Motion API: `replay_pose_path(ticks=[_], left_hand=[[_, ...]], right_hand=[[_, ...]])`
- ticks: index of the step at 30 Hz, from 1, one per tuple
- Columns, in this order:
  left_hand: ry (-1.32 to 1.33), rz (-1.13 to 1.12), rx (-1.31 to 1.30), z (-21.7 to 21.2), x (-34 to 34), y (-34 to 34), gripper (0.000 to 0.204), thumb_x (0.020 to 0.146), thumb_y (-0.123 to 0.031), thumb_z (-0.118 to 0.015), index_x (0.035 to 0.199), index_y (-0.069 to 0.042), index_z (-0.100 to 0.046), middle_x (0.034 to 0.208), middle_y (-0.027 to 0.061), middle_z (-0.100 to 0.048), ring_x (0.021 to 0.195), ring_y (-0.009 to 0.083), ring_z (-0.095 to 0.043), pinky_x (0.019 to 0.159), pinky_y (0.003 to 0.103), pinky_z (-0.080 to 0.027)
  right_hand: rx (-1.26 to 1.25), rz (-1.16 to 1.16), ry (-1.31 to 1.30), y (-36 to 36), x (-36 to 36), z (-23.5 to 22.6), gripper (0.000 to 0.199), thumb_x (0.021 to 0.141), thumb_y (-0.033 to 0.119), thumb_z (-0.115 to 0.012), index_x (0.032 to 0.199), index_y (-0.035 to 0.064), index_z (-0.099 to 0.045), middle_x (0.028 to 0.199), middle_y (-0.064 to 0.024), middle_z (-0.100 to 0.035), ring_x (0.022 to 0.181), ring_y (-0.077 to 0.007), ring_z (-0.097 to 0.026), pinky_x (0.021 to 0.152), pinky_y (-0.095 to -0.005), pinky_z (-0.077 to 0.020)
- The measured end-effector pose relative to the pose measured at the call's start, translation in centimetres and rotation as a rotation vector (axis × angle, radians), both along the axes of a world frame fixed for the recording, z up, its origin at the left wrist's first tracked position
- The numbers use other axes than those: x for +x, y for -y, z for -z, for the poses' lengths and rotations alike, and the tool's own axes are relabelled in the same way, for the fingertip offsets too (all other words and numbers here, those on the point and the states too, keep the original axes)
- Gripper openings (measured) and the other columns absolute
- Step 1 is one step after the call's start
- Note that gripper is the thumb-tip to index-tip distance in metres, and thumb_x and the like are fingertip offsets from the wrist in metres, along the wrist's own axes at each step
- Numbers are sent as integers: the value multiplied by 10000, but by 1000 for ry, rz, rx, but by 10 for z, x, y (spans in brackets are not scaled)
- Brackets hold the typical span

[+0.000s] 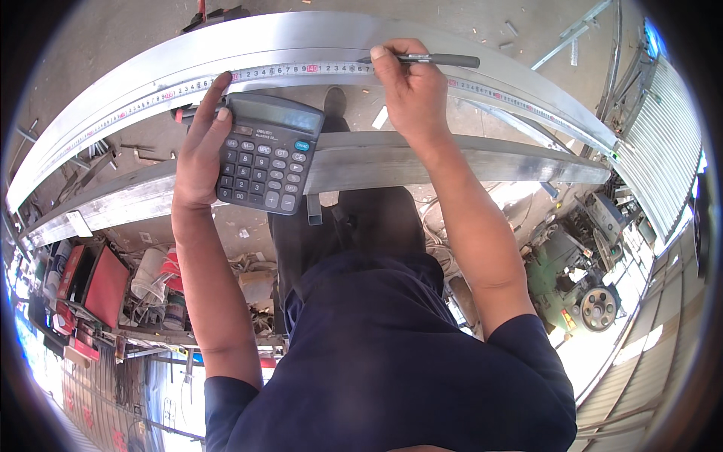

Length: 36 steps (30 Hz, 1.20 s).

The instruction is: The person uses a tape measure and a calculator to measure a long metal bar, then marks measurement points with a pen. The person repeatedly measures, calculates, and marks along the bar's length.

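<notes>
My left hand [197,166] grips a dark grey desk calculator [259,167] by its left side, thumb at its upper left corner. One fingertip reaches past it to a tape measure's blade [331,68], which lies along a long silvery metal bar [286,34]. Above the same bar, my right hand [419,98] is closed round a dark marker pen [456,60]. The pen's tip points left, close to the tape's upper edge. A small dark and red thing by my left fingers is mostly hidden.
A second metal bar [452,162] runs across nearer my body, under both forearms. Tools and a red box [105,286] crowd the lower left. At the right are a machine with a handwheel [599,309] and a corrugated panel [663,135]. Metal offcuts lie on the floor.
</notes>
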<state>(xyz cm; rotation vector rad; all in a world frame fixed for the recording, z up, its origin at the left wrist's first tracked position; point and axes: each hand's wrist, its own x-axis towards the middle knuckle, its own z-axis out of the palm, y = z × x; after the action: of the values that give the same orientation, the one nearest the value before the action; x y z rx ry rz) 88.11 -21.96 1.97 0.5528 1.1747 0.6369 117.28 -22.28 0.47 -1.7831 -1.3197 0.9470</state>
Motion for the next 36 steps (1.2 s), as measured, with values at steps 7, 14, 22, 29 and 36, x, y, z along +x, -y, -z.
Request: replay_pose_path(ticks=[7, 14, 22, 29, 36], left_hand=[[14, 2, -7, 0, -1, 0, 589, 1071, -184, -504, 1618, -19, -363, 1573, 174, -423, 1351, 229, -524, 1110, 324, -447], [27, -15, -6, 0, 0, 0, 599, 1067, -197, -513, 1618, -17, -362, 1577, 184, -435, 1344, 227, -535, 1100, 318, -455], [11, 12, 4, 1, -1, 0, 607, 1065, -200, -516, 1620, -13, -354, 1567, 187, -448, 1318, 222, -560, 1079, 314, -474], [19, 3, 2, 3, -1, 0, 614, 1066, -206, -522, 1622, -11, -347, 1569, 189, -446, 1324, 231, -558, 1081, 321, -473], [11, 20, 10, 2, -2, 0, 613, 1068, -206, -523, 1621, -9, -346, 1572, 192, -446, 1326, 231, -558, 1085, 322, -471]], right_hand=[[16, -21, 31, -1, 1, 1, 223, 1029, 244, -693, 979, 31, -656, 667, -55, -679, 592, -146, -652, 583, -295, -514], [11, -13, 40, -1, 0, 0, 220, 1029, 237, -688, 972, 28, -651, 671, -61, -689, 598, -158, -668, 584, -303, -524], [-14, -15, 48, -2, -1, -4, 220, 1029, 230, -685, 962, 22, -660, 672, -62, -689, 594, -148, -657, 582, -300, -513], [-9, -10, 53, -2, -1, -3, 210, 1026, 228, -688, 965, 29, -658, 674, -55, -680, 596, -147, -649, 585, -302, -512], [-6, -17, 60, -2, -1, -4, 199, 1022, 221, -691, 971, 33, -653, 681, -63, -683, 605, -163, -655, 596, -312, -520]])
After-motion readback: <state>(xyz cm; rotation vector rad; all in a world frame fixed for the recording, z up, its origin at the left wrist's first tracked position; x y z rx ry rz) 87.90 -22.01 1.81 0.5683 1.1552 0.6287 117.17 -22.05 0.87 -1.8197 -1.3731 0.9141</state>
